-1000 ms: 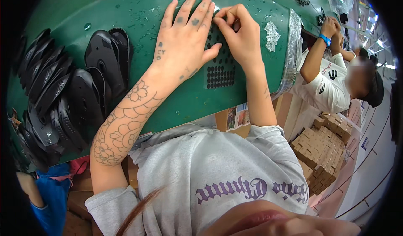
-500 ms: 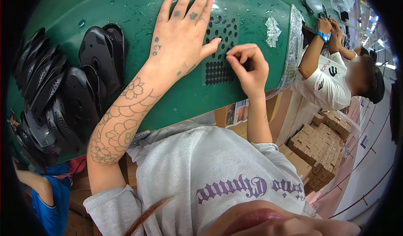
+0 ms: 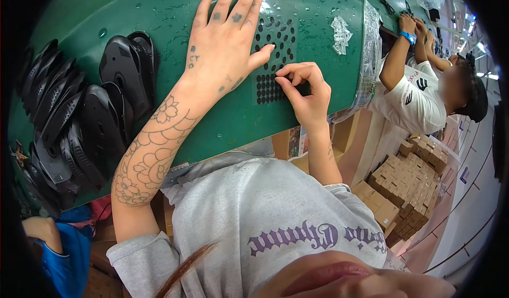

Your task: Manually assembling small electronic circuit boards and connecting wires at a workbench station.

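A clear sheet of black round stickers (image 3: pixel 270 92) lies on the green table. Its lower dots sit in tight rows, while those higher up are spaced apart. My left hand (image 3: pixel 225 41) rests flat, palm down, along the sheet's left side, fingers stretched out and the thumb reaching over the dots. Over the right part of the sheet, my right hand (image 3: pixel 306 92) is closed in a pinch, thumb and forefinger tips at the dots' edge. Whatever is between those tips, if anything, is too small to make out.
Stacked black plastic mouse shells (image 3: pixel 124 67) fill the table's left side. A small clear plastic piece (image 3: pixel 341 35) lies to the right, near clear wrap (image 3: pixel 370 49) along the edge. A co-worker (image 3: pixel 413 86) in white works beyond it. Cardboard boxes (image 3: pixel 405 184) are stacked at lower right.
My right hand has shifted slightly left and down, its pinched fingertips nearer the tight rows of dots. My left hand stays flat; the whole view has moved a little.
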A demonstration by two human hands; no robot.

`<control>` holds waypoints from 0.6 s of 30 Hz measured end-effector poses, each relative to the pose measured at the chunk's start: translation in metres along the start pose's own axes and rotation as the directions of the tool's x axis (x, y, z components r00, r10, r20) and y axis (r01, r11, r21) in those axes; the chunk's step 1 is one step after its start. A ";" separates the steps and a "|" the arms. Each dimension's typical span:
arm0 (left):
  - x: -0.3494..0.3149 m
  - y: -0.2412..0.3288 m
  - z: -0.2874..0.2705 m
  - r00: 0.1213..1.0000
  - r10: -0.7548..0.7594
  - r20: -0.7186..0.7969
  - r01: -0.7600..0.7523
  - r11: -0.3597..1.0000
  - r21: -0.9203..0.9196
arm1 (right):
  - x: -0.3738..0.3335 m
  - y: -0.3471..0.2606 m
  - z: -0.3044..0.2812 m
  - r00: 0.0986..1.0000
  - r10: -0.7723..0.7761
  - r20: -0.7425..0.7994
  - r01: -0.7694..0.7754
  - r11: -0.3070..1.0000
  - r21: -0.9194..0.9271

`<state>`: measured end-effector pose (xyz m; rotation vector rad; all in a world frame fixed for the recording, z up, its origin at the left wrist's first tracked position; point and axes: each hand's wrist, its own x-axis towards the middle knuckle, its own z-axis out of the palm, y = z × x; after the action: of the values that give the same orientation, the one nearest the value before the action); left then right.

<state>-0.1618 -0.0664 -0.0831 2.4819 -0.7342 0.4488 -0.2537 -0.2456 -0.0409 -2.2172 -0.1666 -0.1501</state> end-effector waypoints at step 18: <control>-0.002 0.011 -0.009 0.996 -0.075 0.045 0.072 0.996 0.054 | 0.041 0.001 -0.005 0.992 0.051 -0.119 -0.016 0.961 0.275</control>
<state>-0.1712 -0.0681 -0.0727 2.5666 -0.6546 0.3888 -0.2135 -0.2473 -0.0318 -1.9270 -0.0750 -0.2323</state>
